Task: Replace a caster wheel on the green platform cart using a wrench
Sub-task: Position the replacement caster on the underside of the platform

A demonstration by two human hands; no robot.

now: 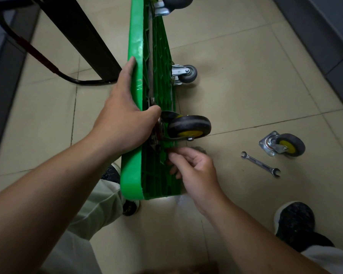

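Right hand, nearest, curls its fingers into a pinch against the underside of the cart, just near of the mounted caster; whether they hold anything is hidden. Left hand grips the cart's upper edge, propping it on its side. Likely risks: loosened hardware dropping, or the cart tipping if that grip slackens. Wrench and spare caster lie on the floor, right, well apart from both hands

Indoor passage; beige floor tiles
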